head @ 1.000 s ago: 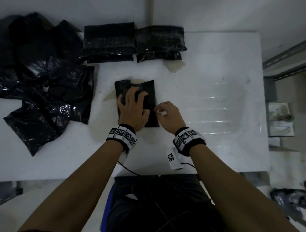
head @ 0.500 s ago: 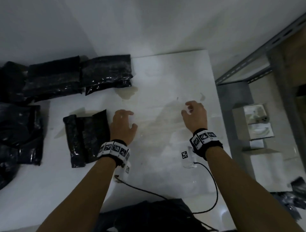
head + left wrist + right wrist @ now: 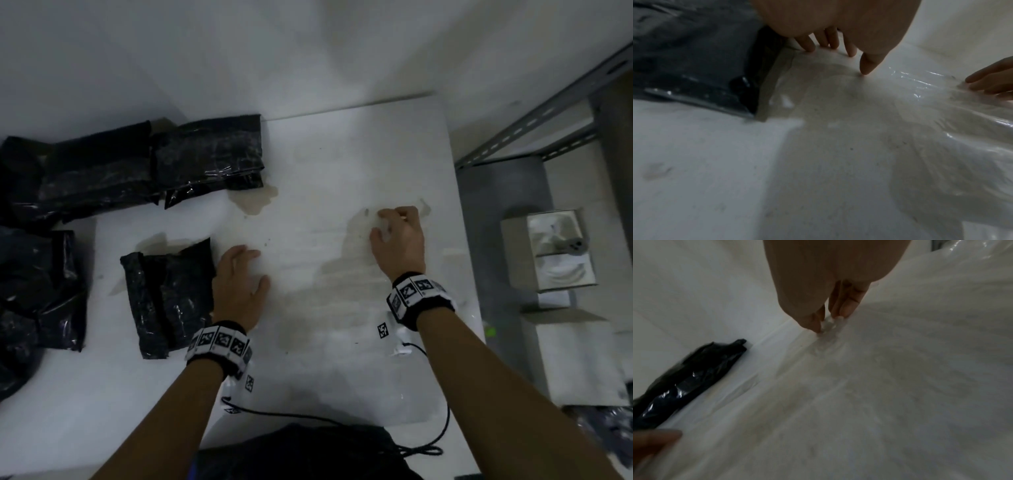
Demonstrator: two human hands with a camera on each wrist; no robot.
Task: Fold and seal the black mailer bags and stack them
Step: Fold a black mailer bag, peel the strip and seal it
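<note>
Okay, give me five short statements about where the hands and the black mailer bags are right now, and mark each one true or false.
1. The left hand lies beside the folded black mailer bag, on its right. True.
2. The right hand grips a black bag. False: its fingers pinch a small clear scrap down at the white table; what the scrap is cannot be told.
3. Two stacks of sealed bags sit side by side at the table's far edge. True.
4. The left hand's fingers are curled round the folded bag. False: they are spread, tips on the table.
5. The unfolded bags lie at the right edge of the table. False: they are heaped on the left.
</note>
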